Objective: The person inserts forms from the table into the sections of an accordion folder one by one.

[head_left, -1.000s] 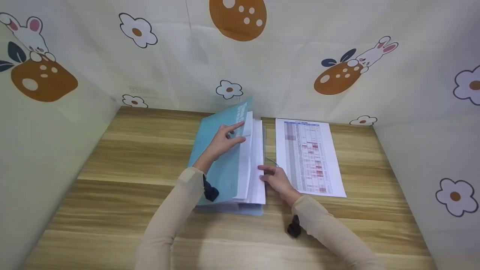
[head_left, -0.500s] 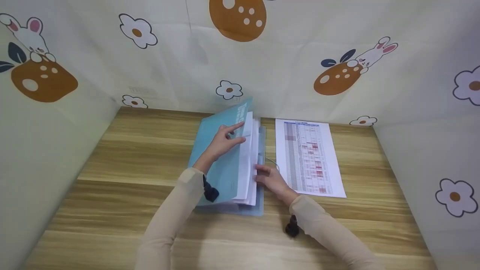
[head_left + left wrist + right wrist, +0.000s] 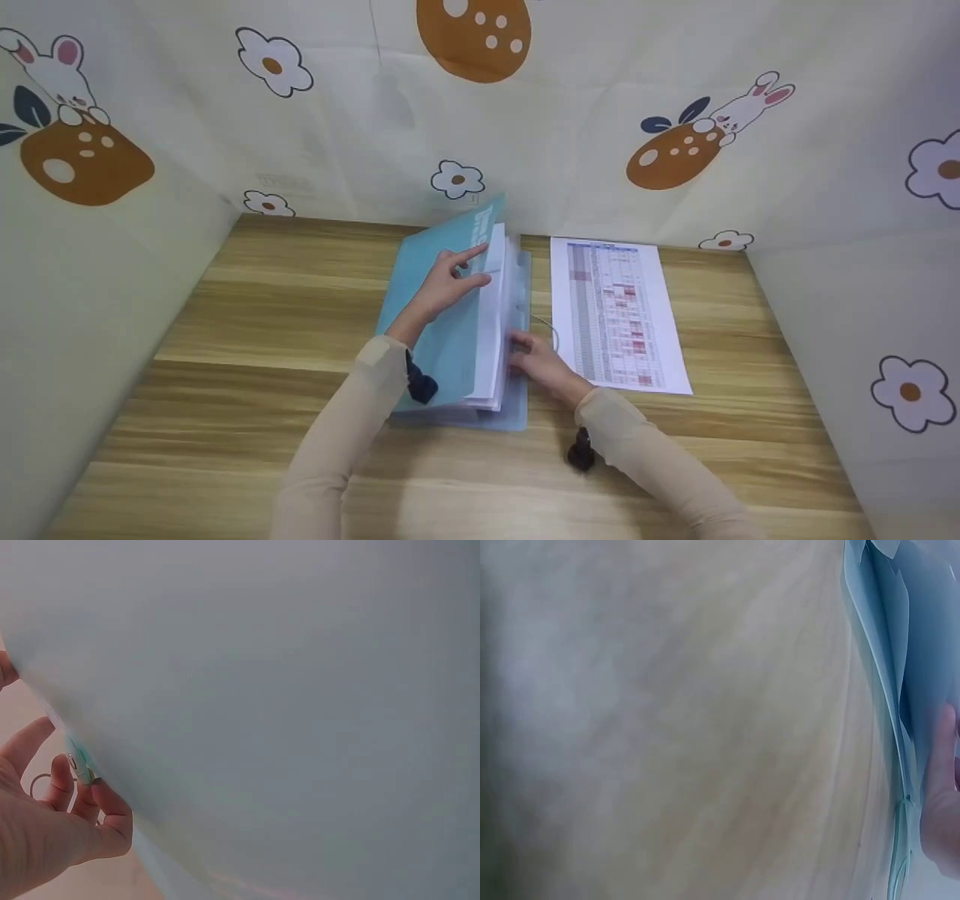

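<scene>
A light blue folder (image 3: 431, 315) with white lettering lies on the wooden table, its front cover raised. My left hand (image 3: 444, 283) holds the cover and front sheets near their right edge, index finger extended and thumb at the edge. White inner pages (image 3: 496, 360) fan out under the cover. At their right edge my right hand (image 3: 544, 364) grips the pages, its fingertips partly hidden behind them. Below, the folder's translucent blue back part (image 3: 517, 409) shows. In the left wrist view the cover (image 3: 285, 705) fills most of the frame; in the right wrist view blue leaves (image 3: 907, 652) stand apart.
A printed table sheet (image 3: 622, 315) with red-shaded cells lies flat right of the folder. A thin elastic cord (image 3: 553, 330) loops out between folder and sheet. Patterned cloth walls (image 3: 360, 135) enclose the table (image 3: 285, 315) at the back and sides.
My right hand has shifted slightly left and pushed the inner pages leftward, baring more of the folder's translucent back part. The left hand stays in place on the cover.
</scene>
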Demonstrator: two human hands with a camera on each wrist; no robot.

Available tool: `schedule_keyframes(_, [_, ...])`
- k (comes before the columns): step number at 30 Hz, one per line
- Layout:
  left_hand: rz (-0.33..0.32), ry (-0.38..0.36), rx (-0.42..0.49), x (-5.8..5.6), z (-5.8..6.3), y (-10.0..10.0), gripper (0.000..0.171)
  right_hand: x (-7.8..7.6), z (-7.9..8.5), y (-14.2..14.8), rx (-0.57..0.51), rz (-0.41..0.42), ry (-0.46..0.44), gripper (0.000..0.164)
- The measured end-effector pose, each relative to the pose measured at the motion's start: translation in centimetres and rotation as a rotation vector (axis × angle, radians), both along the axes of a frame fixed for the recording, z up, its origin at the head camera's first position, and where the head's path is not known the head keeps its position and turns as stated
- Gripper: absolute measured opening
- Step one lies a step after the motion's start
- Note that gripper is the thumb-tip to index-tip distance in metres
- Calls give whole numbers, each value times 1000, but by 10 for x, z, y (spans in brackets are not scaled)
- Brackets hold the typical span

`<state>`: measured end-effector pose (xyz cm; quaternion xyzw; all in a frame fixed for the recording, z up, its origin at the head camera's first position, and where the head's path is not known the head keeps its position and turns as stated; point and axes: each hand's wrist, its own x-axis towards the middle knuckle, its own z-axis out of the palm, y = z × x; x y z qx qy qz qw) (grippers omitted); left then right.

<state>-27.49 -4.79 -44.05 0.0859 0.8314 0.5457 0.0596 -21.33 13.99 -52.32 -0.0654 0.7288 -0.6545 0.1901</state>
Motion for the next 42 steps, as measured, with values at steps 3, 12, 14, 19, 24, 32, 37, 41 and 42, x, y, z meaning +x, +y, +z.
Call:
schedule_keyframes(3, [5, -9, -3, 0, 0, 0, 53, -1, -3, 1, -4, -4, -11, 55])
schedule_keyframes(12, [5, -37, -8, -1, 1, 1, 53, -5, 3, 10, -36, -37, -64, 45])
schedule_keyframes(14, [5, -40, -15, -1, 1, 0, 53, -8, 5, 19, -27, -41, -52, 40])
schedule_keyframes(19, [0, -48, -17, -1, 0, 0, 53, -17, 13, 48, 21, -43, 29, 34])
schedule_keyframes(24, [-9, -29, 14, -2, -1, 0, 52, -25, 21, 83, 84, -93, 55, 34])
schedule_keyframes(32, [-10, -25, 24, -1, -1, 0, 52, -29, 29, 138, 187, -154, 70, 39])
schedule_keyframes(37, [-7, -34, 15, 0, -1, 0, 53, -37, 14, 179, 190, -174, 138, 40])
schedule_keyframes(41, [-8, -41, 3, 0, 0, 0, 53, -38, 12, 201, 245, -242, 134, 37])
schedule_keyframes(42, [-8, -42, 1, 0, -1, 0, 53, -36, 16, 203, 275, -265, 128, 38])
